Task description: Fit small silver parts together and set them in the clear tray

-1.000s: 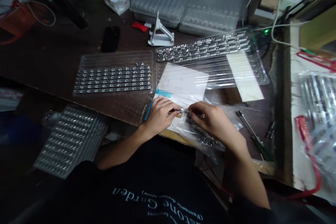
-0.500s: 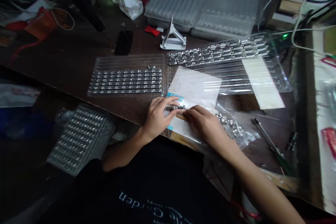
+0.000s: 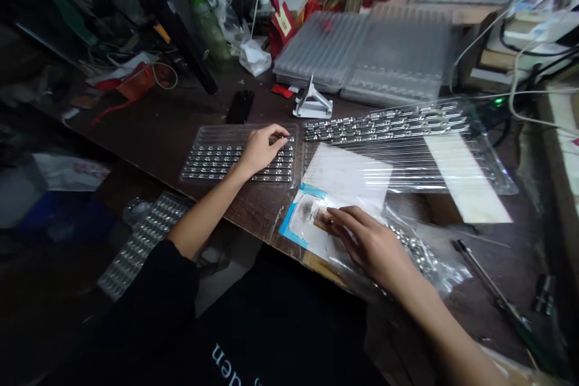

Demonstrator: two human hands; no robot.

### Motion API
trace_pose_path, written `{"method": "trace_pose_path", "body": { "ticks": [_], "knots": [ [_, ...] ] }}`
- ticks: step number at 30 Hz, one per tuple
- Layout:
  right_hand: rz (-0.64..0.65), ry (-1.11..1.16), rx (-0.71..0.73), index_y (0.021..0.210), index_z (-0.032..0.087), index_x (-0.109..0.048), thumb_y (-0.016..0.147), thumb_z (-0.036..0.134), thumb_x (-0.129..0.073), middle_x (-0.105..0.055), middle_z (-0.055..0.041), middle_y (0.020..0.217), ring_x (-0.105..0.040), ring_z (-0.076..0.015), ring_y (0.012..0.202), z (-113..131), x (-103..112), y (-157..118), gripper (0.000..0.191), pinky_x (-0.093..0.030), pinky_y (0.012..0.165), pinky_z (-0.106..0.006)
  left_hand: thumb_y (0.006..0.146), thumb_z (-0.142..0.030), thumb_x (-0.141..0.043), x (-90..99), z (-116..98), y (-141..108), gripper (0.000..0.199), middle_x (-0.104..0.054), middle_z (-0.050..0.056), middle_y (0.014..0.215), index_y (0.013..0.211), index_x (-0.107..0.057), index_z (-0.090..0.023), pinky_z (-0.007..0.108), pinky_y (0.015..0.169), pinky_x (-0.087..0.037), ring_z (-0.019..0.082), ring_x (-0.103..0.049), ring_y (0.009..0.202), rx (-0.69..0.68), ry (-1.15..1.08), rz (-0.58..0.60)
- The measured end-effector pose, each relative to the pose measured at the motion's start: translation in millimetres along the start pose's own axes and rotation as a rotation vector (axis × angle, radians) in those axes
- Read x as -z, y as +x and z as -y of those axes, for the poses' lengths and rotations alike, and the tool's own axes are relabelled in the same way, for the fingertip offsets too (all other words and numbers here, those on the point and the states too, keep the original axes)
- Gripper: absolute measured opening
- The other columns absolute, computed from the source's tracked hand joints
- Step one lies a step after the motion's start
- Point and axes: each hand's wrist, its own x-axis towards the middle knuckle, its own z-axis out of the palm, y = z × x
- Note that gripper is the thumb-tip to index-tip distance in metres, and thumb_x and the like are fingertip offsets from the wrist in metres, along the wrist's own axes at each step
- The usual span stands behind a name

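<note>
My left hand [image 3: 261, 149] is over the right end of the left clear plastic tray [image 3: 217, 134], thumb and fingers closed around a small metal connector that they mostly hide. Rows of similar connectors [image 3: 212, 163] fill the tray's near part. My right hand [image 3: 368, 244] rests at the bench edge with curled fingertips against a small brown block [image 3: 322, 219]; whatever they pinch is too small to make out. Under the block lies a white pad [image 3: 305, 214] edged with blue tape [image 3: 294, 232]. Beside my right hand is a clear bag of small shiny metal parts [image 3: 416, 250].
A second tray [image 3: 398, 175] of connectors stands to the right, with a white strip [image 3: 468, 178] across it. Stacked empty trays [image 3: 362, 51], a white stand [image 3: 313, 102] and a phone [image 3: 239, 107] lie behind. A screwdriver-like tool [image 3: 484, 274] lies at right.
My left hand has moved from the taped pad up and left to the tray, carrying the connector. My right hand stays near the brown block. The camera view has tilted up.
</note>
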Motion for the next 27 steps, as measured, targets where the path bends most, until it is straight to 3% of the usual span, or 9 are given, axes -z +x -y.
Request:
{"method": "trace_pose_path", "body": {
  "ticks": [3, 6, 11, 15, 18, 21, 24, 27],
  "knots": [
    [-0.054, 0.018, -0.001, 0.12, 0.019, -0.065, 0.1, 0.022, -0.041, -0.069, -0.0121, 0.111, -0.069, -0.0239, 0.092, -7, 12, -4, 0.031, -0.055, 0.075, -0.035, 0.087, -0.017, -0.065, -9.1, 9, 18, 0.01, -0.076, 0.004, 0.095, 0.094, -0.072, -0.021, 0.036, 0.088, -0.05, 0.02, -0.069, 0.09, -0.008, 0.117, 0.091],
    [-0.005, -0.001, -0.011, 0.11, 0.019, -0.069, 0.099, 0.022, -0.044, -0.071, -0.0101, 0.102, -0.069, -0.023, 0.087, -17, 23, -11, 0.027, -0.054, 0.072, -0.034, 0.085, -0.019, -0.067, -11.5, 16, 23, 0.007, -0.075, 0.005, 0.096, 0.088, -0.073, -0.021, 0.041, 0.094, -0.046, 0.023, -0.065, 0.094, -0.011, 0.265, 0.137],
    [0.163, -0.095, -0.118, 0.102, 0.022, -0.071, 0.095, 0.023, -0.056, -0.071, -0.0069, 0.094, -0.07, -0.0226, 0.081, -28, 30, -22, 0.017, -0.049, 0.066, -0.031, 0.083, -0.021, -0.068, 7.3, 25, 25, 0.005, -0.072, 0.007, 0.098, 0.08, -0.073, -0.021, 0.042, 0.092, -0.046, 0.025, -0.063, 0.094, -0.019, 0.424, 0.21],
    [0.209, -0.149, -0.169, 0.102, 0.02, -0.07, 0.089, 0.017, -0.061, -0.07, -0.0082, 0.097, -0.069, -0.0231, 0.082, -26, 27, -24, 0.015, -0.046, 0.064, -0.031, 0.081, -0.018, -0.068, 13.5, 13, 27, 0.009, -0.071, 0.007, 0.097, 0.087, -0.074, -0.021, 0.045, 0.093, -0.044, 0.027, -0.062, 0.094, -0.051, 0.481, 0.202],
    [0.277, -0.114, -0.162, 0.09, 0.018, -0.068, 0.092, 0.013, -0.053, -0.069, -0.0079, 0.091, -0.067, -0.02, 0.075, -21, 27, -21, 0.015, -0.043, 0.062, -0.029, 0.086, -0.021, -0.065, -4.9, -14, 31, 0.011, -0.071, 0.006, 0.102, 0.093, -0.073, -0.023, 0.045, 0.095, -0.044, 0.027, -0.062, 0.099, -0.127, 0.365, 0.184],
    [0.306, -0.065, -0.159, 0.084, 0.018, -0.065, 0.094, 0.012, -0.048, -0.069, -0.0073, 0.087, -0.064, -0.0168, 0.069, -18, 28, -20, 0.02, -0.041, 0.062, -0.028, 0.087, -0.021, -0.065, -37.4, -40, 40, 0.011, -0.069, 0.005, 0.107, 0.094, -0.072, -0.023, 0.044, 0.099, -0.044, 0.026, -0.06, 0.104, -0.214, 0.243, 0.164],
    [0.279, -0.042, -0.169, 0.083, 0.018, -0.064, 0.092, 0.014, -0.05, -0.068, -0.0066, 0.084, -0.061, -0.016, 0.068, -17, 30, -20, 0.017, -0.039, 0.062, -0.027, 0.082, -0.017, -0.07, -67.8, -51, 52, 0.009, -0.065, 0.008, 0.109, 0.09, -0.07, -0.02, 0.047, 0.103, -0.042, 0.029, -0.056, 0.11, -0.251, 0.178, 0.146],
    [0.218, 0.014, -0.183, 0.086, 0.018, -0.064, 0.09, 0.016, -0.052, -0.069, -0.0066, 0.086, -0.06, -0.016, 0.068, -17, 33, -21, 0.012, -0.04, 0.064, -0.028, 0.078, -0.016, -0.074, -81.4, -53, 58, 0.009, -0.063, 0.01, 0.106, 0.083, -0.067, -0.017, 0.048, 0.105, -0.041, 0.032, -0.054, 0.113, -0.245, 0.142, 0.158]
  ]
}}
